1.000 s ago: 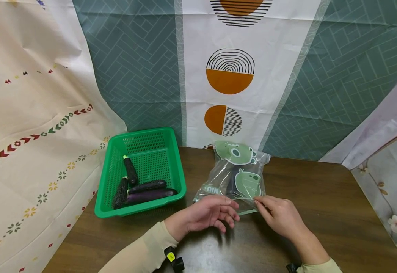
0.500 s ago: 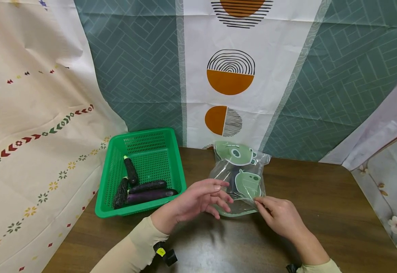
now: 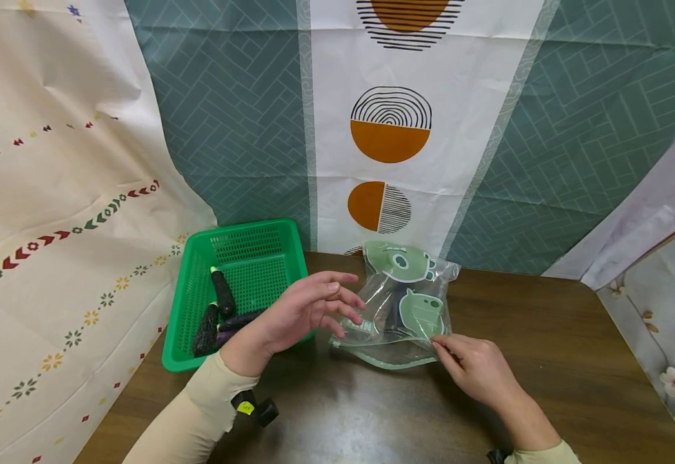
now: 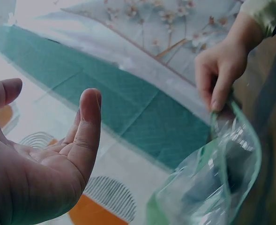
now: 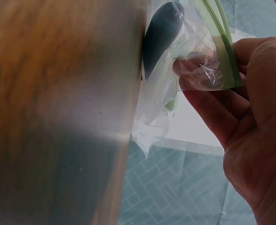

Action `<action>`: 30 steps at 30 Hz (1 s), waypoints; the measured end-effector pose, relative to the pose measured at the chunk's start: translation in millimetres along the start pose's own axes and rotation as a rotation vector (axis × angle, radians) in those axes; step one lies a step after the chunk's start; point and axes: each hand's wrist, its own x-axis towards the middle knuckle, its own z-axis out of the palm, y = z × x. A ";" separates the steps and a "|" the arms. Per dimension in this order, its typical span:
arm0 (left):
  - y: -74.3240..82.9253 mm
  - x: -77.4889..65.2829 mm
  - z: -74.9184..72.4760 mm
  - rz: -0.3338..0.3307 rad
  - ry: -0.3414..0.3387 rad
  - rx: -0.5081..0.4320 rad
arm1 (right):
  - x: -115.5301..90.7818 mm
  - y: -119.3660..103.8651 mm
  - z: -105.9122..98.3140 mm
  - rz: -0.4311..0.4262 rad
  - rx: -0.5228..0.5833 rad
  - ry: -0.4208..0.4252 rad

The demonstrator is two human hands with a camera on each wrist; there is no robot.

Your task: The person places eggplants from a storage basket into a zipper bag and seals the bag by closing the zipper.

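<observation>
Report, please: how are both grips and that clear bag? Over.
Left grip holds nothing, near green basket. Right grip pinches edge of clear bag. Mouth partly open, dark item inside. Nothing visibly blocking the mouth.

Bag (image 3: pixel 402 299): glossy plastic; basket (image 3: pixel 258 277): plastic; table (image 3: pixel 523 328): glossy wood.

room: tabletop (image 3: pixel 581 367) right of right hand (image 3: pixel 479 370) | obstacle: left hand (image 3: pixel 296 316) above gap between bag (image 3: pixel 421 314) and basket (image 3: pixel 299 254)

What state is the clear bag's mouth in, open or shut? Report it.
Open: in the left wrist view, the clear bag has its green-edged lips apart; the right hand pinches one side.
</observation>
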 end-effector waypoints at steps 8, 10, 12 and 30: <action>20.3 -5.4 -25.7 0.023 0.096 0.082 | 0.0 0.8 0.4 -0.011 0.004 0.004; 23.8 -5.7 -32.2 0.025 0.111 0.112 | 0.1 1.2 0.6 -0.012 0.004 0.004; 27.7 -6.0 -38.1 0.019 0.117 0.128 | 0.0 1.6 0.6 -0.011 0.003 0.003; 43.2 -10.6 -89.0 -0.069 0.272 0.384 | -0.3 0.8 -0.1 0.004 -0.008 -0.009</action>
